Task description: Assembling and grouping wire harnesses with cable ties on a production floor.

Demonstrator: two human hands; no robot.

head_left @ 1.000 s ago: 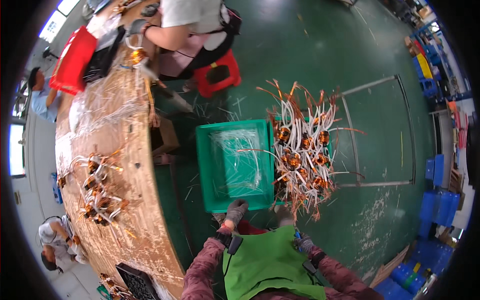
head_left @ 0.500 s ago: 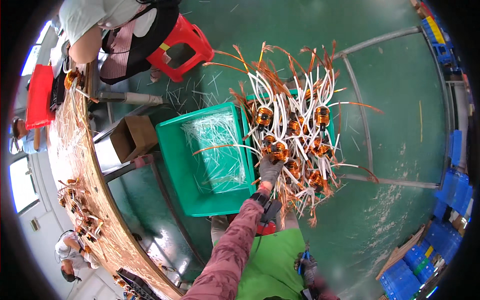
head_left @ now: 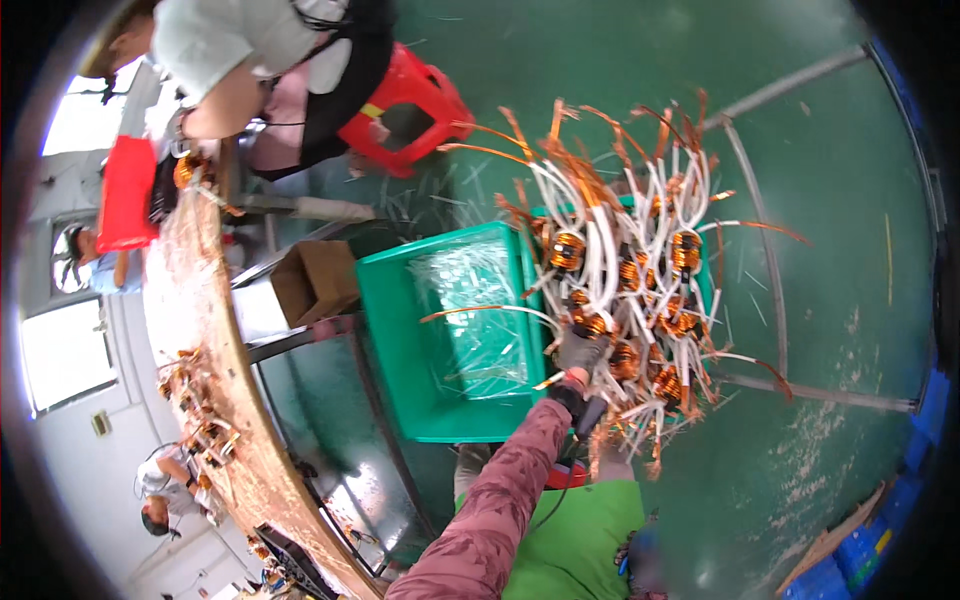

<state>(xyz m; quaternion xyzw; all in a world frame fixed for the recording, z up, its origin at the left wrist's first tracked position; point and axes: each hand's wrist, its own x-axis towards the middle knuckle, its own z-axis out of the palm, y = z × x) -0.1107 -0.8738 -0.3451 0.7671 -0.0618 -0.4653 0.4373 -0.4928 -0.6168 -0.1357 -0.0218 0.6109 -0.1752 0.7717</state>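
Note:
My left hand (head_left: 580, 352), in a dark glove, has its fingers closed around a copper-wound coil (head_left: 589, 323) at the near left of a heap. Other coils (head_left: 686, 252) in this heap have long white-sleeved leads with bare copper ends, many standing upright. The heap fills a green crate (head_left: 713, 285), whose rim is mostly covered. Low beside my green apron (head_left: 575, 545), my gloved right hand (head_left: 640, 560) is smeared by motion and partly dark. It holds blue-handled pliers (head_left: 624, 563), their jaws hard to make out.
Left of the heap, another green crate (head_left: 400, 415) holds white sleeve scraps. A cardboard box (head_left: 325, 280) and long wooden bench (head_left: 240, 400) with more coils lie further left. A person sits by a red stool (head_left: 410, 110). Metal rails (head_left: 765, 240) stand right, blue bins (head_left: 865, 550) lower right.
The whole view has swung, so everything sits further right in it. My left hand stays on the coil. My right hand remains low with the pliers, now blurrier.

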